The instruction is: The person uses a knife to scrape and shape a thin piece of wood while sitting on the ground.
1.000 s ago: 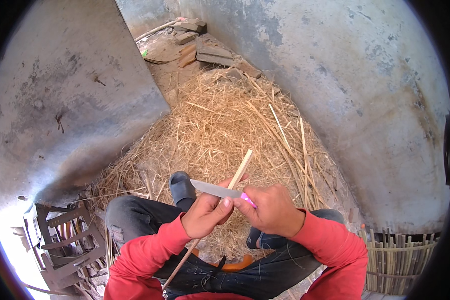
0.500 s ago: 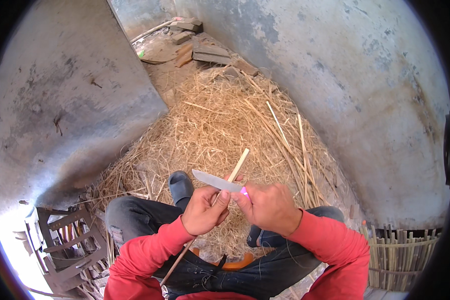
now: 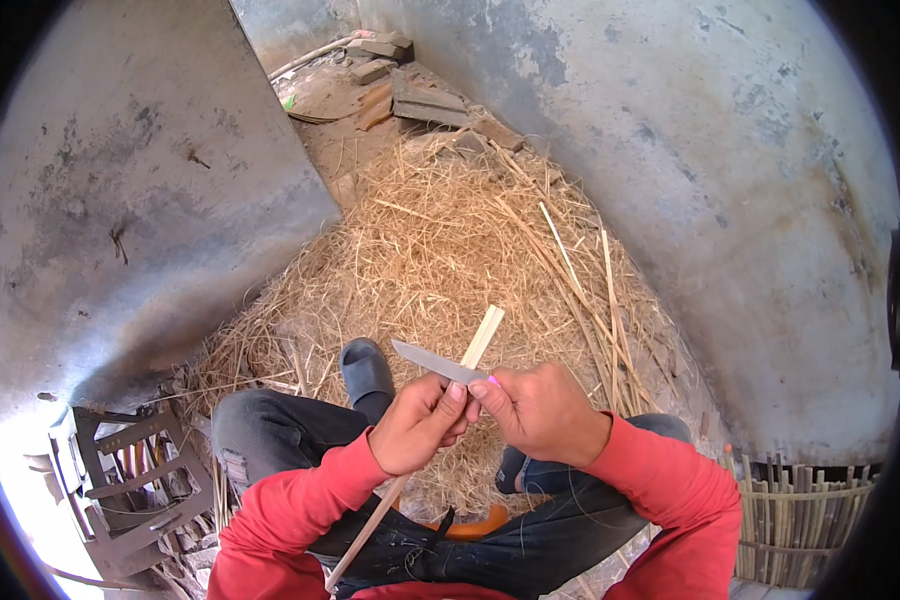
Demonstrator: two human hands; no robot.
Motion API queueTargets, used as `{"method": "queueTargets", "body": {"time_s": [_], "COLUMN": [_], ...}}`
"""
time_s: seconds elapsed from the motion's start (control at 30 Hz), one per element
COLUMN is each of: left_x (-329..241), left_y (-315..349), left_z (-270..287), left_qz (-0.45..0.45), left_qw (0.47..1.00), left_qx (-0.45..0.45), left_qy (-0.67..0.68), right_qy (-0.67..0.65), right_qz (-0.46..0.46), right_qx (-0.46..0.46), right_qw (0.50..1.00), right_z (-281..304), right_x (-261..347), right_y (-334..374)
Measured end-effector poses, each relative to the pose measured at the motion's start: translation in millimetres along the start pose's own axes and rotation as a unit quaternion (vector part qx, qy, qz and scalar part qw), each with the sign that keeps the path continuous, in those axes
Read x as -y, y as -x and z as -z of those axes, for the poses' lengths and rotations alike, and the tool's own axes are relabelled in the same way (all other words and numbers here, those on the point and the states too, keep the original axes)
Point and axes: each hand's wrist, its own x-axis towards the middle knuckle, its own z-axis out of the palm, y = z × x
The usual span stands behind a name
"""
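Observation:
My left hand (image 3: 416,425) is closed round a long pale bamboo strip (image 3: 484,336). The strip slants from past my fingers down between my thighs, and a thin line runs lengthwise along its far end. My right hand (image 3: 550,418) grips a knife by its pink handle, most of which is hidden by the fingers. The knife's grey blade (image 3: 432,362) points left and lies across the strip, just beyond my left thumb. Both thumbs are close together near the blade.
A heap of straw-like shavings (image 3: 420,260) covers the floor ahead, with long loose strips (image 3: 590,305) at its right. Bricks (image 3: 430,105) lie at the far end. Concrete walls stand on both sides. A brown frame (image 3: 150,490) is at lower left, a slatted basket (image 3: 805,520) at lower right.
The strip has rolled in my left hand, so a broader face shows with a line along it. The knife has shifted slightly right and nearer to me along with my right hand.

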Motion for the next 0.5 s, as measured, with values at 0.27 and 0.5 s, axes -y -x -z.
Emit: {"method": "queueTargets", "body": {"time_s": [0.27, 0.5], "left_x": [-9.1, 1.7], "left_y": [-1.3, -3.0], "left_z": [-9.1, 4.8], "left_qz": [-0.028, -0.006], "left_qw": [0.998, 0.993], "left_qx": [-0.048, 0.022], "left_qy": [0.024, 0.114], "right_qy": [0.097, 0.09], "right_qz": [0.003, 0.002], "right_qx": [-0.007, 0.002], "right_qw": [0.995, 0.996], "right_z": [2.9, 4.4], "right_x": [0.0, -0.5], "right_y": [-0.2, 0.4]}}
